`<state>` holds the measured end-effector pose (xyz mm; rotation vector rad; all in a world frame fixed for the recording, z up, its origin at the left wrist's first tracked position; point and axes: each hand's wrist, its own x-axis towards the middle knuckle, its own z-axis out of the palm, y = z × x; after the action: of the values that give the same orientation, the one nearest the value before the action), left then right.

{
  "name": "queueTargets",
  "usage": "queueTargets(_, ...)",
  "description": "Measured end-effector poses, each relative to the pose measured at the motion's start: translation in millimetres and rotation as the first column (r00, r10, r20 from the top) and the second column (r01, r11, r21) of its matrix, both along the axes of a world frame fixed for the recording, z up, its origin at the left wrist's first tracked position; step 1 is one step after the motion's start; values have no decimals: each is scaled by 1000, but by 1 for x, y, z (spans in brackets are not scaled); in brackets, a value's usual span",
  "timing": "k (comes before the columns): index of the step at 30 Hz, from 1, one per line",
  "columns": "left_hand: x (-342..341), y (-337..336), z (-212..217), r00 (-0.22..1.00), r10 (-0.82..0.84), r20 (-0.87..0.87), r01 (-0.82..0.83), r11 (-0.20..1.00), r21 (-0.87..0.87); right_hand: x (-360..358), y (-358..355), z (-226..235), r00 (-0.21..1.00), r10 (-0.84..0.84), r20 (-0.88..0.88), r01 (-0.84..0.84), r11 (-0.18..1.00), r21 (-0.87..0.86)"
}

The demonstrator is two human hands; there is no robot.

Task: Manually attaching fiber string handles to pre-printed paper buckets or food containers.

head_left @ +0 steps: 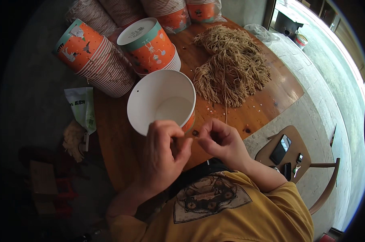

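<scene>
Round wooden counter (122,145) fills the middle of the view, seen from above, with a concrete floor to the right. On its far side lie stacks of orange patterned paper cups (94,56) on their sides, red-striped rims nested; one stack nearer centre shows a white lid-like base with a teal band (148,44). To the right of the stacks, a large heap of tan twine lengths (231,64) is spread over the wood, one strand trailing down toward the hands. Near the counter's front edge, a single white-lined paper bucket (160,101) is tipped with its open mouth toward the camera, a small hole in its wall at upper left. Left hand (164,155) is just below the bucket's rim, fingers curled and pressed together, thumb against forefinger, touching the rim's lower edge; what it pinches cannot be told. Right hand (220,141) is beside it, fingers bunched, tips meeting the left's as if nipping a thin strand of twine. Right of the counter, a wooden chair (299,161) carries a dark phone (280,149) and keys (297,163). A green-and-white plastic bag (81,107) hangs off the counter's left edge.
</scene>
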<state>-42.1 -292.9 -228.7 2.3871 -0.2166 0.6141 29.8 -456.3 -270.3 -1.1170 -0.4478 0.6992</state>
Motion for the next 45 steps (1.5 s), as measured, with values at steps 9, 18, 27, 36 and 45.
queueTargets(9,23,20,16,967,36,-254,-19,997,69,18,33,-22,861,-256,440,297,954,-27)
queueTargets(18,19,22,27,911,42,-411,-81,994,-78,25,46,-16,826,-271,494,323,946,-20)
queueTargets(27,22,20,23,911,-4,-412,-15,999,-43,27,42,-20,798,-239,553,339,937,-85)
queueTargets(36,60,41,5,742,-315,-592,78,917,-390,37,27,-28,963,-85,256,130,978,-162)
queueTargets(45,68,36,3,862,-79,-500,87,996,-8,43,19,-23,986,-21,167,54,979,-197)
